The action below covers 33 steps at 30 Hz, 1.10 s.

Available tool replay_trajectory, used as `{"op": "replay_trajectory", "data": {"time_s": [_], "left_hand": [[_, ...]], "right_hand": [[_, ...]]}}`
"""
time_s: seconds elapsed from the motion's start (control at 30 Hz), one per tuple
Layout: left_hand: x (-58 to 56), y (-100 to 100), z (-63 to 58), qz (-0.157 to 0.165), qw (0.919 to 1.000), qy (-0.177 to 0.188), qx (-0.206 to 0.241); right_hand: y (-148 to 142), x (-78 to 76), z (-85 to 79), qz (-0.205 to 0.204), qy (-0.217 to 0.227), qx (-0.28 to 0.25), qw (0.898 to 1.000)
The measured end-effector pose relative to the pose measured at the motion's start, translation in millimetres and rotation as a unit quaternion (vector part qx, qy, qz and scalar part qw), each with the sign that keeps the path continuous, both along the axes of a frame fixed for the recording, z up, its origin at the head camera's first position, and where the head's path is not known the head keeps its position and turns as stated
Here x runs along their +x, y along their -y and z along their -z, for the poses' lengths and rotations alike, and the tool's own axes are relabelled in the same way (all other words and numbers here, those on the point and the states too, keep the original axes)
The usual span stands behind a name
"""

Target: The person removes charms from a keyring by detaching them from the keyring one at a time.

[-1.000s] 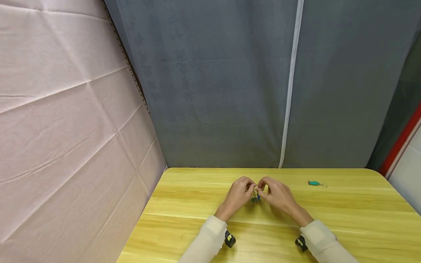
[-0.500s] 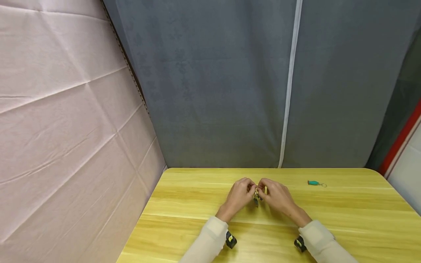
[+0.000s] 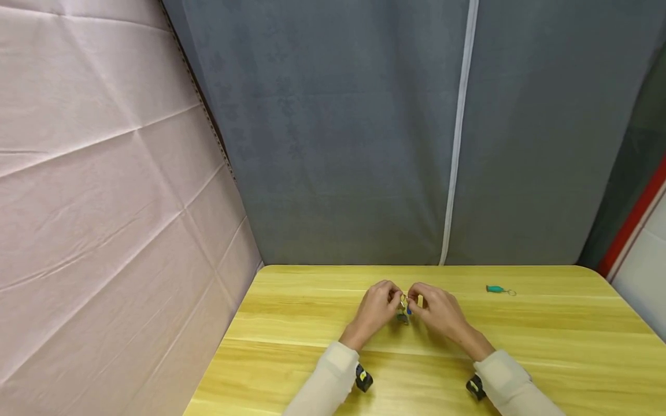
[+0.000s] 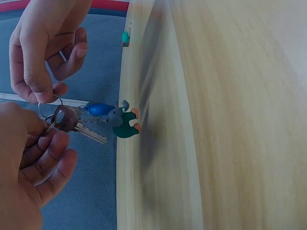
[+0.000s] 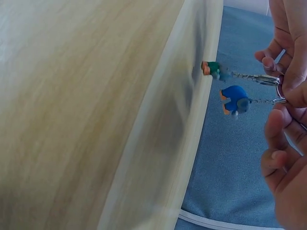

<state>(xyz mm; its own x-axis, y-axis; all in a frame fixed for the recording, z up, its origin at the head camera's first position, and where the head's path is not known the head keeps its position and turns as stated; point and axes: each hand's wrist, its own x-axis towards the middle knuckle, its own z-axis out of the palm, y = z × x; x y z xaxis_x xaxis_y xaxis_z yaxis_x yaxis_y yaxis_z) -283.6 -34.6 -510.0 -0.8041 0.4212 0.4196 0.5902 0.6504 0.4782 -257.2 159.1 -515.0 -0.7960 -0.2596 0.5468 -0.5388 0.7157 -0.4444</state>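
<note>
My left hand and right hand meet above the table, fingertips close together. The left hand pinches a metal key ring that carries keys. Thumb and finger of the right hand pinch a second split ring beside it. Two small elephant keychain charms hang from short chains: a green one with orange feet, on the left hand's side, and a blue one, on the right hand's side. In the right wrist view the two rings meet at the fingertips, which partly hide them.
A teal keychain charm with its own ring lies toward the table's back right. The wooden table ends at a grey curtain behind, and pinkish cloth hangs on the left.
Both hands stay nearly in place, with only slight finger and wrist shifts. The hanging charms swing and turn; the blue one shows again beside the right fingertips in the head view.
</note>
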Motion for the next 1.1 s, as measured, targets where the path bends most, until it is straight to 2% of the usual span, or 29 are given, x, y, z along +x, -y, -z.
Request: {"op": "replay_trajectory", "data": {"time_s": [0.27,0.6,1.1], "left_hand": [[1.1,-0.5,-1.4,-0.009,0.9998,-0.020,-0.003],[2.4,-3.2,-4.5,0.011,0.9993,-0.034,0.005],[4.1,-3.9,-3.6,0.021,0.9978,-0.063,-0.006]], "right_hand": [[0.4,-0.5,1.5,0.015,-0.002,-0.008,1.000],[3.6,-2.8,-0.4,0.035,0.018,0.004,0.999],[4.4,-0.9,-2.3,0.016,-0.006,-0.003,1.000]]}}
